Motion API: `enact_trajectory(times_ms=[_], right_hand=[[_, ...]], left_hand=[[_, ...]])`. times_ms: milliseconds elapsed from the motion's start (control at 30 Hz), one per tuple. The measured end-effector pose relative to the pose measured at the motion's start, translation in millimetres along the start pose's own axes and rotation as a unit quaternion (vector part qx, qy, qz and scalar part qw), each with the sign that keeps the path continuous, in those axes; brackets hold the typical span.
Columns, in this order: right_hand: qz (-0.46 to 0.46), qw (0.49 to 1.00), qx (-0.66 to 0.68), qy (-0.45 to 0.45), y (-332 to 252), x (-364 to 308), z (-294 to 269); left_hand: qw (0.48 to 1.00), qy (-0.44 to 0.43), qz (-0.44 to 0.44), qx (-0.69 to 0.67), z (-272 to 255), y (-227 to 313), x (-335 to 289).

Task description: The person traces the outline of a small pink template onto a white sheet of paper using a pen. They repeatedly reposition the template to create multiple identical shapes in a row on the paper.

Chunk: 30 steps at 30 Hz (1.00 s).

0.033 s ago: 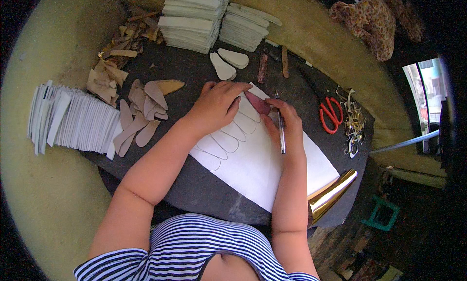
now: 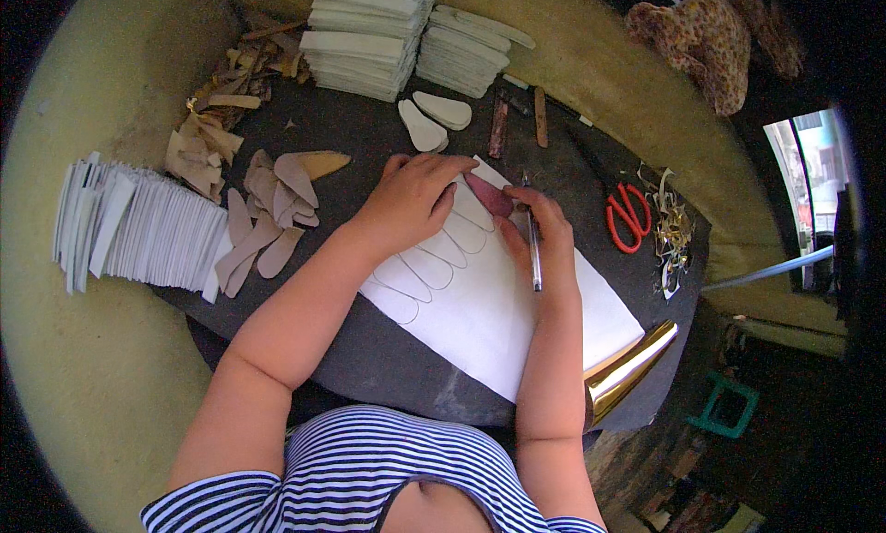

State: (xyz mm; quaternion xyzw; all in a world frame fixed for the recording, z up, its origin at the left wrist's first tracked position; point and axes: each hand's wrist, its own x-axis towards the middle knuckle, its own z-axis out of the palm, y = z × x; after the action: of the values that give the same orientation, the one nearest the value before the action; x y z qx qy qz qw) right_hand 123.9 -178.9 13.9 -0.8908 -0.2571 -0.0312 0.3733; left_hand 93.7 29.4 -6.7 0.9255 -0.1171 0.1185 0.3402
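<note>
A dark red teardrop-shaped template [image 2: 489, 197] lies on a white sheet [image 2: 480, 321] whose near right edge curls up to show a shiny gold underside. My left hand [image 2: 413, 199] rests on the sheet, thumb apart from the stretched fingers, its index fingertip at the template's upper left end. A pen [image 2: 534, 247] is held in my right hand [image 2: 548, 227], lying along the fingers, while the thumb and fingertips touch the template's right end. Several rounded outlines are drawn in a row on the sheet, partly hidden by my left hand.
Stacks of white strips [image 2: 360, 44] stand at the back, with another row [image 2: 138, 224] at the left. Beige cut-outs [image 2: 272, 201] and white teardrop pieces [image 2: 429, 119] lie beyond my left arm. Red-handled scissors [image 2: 628, 219] and gold scraps [image 2: 671, 233] sit at the right.
</note>
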Motion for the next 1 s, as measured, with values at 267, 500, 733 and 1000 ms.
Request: enact_trajectory(times_ms=[267,500,733,1000], right_hand=[[0.005,1.000,0.012,-0.001,1.8,-0.2,-0.5],[-0.003,0.999,0.031,0.007,1.3,2.0,-0.5],[-0.016,1.000,0.014,-0.001,4.9,1.8,-1.4],[-0.007,1.000,0.018,0.001,7.1,1.8,-0.2]], left_hand=[[1.000,-0.003,0.003,0.015,2.2,-3.6,0.8],[0.996,-0.046,0.009,0.072,1.2,4.4,3.3],[0.994,-0.035,-0.001,0.099,4.3,9.8,0.7],[0.981,-0.079,-0.031,0.175,5.8,32.3,-3.7]])
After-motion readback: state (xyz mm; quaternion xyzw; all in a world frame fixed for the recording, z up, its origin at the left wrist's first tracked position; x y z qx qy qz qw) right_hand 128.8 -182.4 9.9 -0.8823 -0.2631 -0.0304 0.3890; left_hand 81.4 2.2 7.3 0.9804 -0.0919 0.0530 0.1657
